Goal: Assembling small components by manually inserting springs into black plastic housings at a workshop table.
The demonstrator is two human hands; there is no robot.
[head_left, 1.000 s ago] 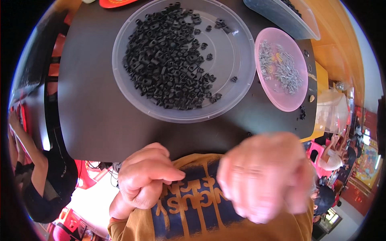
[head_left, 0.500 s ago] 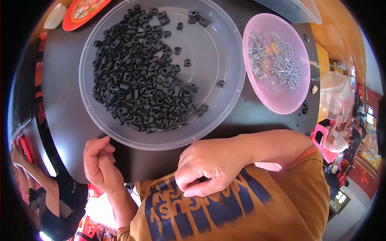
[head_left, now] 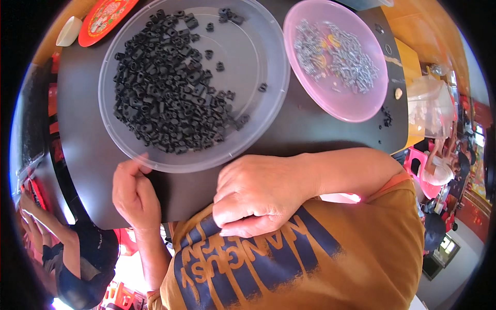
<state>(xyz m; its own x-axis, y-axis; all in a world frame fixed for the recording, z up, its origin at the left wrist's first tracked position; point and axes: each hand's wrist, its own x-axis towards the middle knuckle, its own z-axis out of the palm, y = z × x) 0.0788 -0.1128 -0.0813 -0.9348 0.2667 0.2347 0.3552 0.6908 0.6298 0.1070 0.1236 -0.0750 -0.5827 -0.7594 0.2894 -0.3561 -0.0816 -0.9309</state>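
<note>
My left hand (head_left: 136, 195) is at the near left rim of a large clear round tray (head_left: 243, 150), with its fingers curled and the fingertips at the rim. What it holds, if anything, is hidden. In front of my chest my right hand (head_left: 253, 194) is closed in a fist, knuckles up, and its inside cannot be seen. A heap of small black plastic parts (head_left: 170, 93) fills the left side of the tray, with several strays to the right. Beside it stands a pink oval bowl (head_left: 356, 111) of small metal springs (head_left: 351, 64).
At the far left are a red patterned plate (head_left: 98, 28) and a white bowl (head_left: 68, 32). Black crumbs (head_left: 385, 118) lie by the table's right edge. Another person (head_left: 77, 258) sits at the left; a pink stool (head_left: 421, 170) stands at the right.
The view has shifted, so the tray and bowl sit higher and further left. My left fingertips have come to the tray's rim. My right hand stays closed, slightly turned.
</note>
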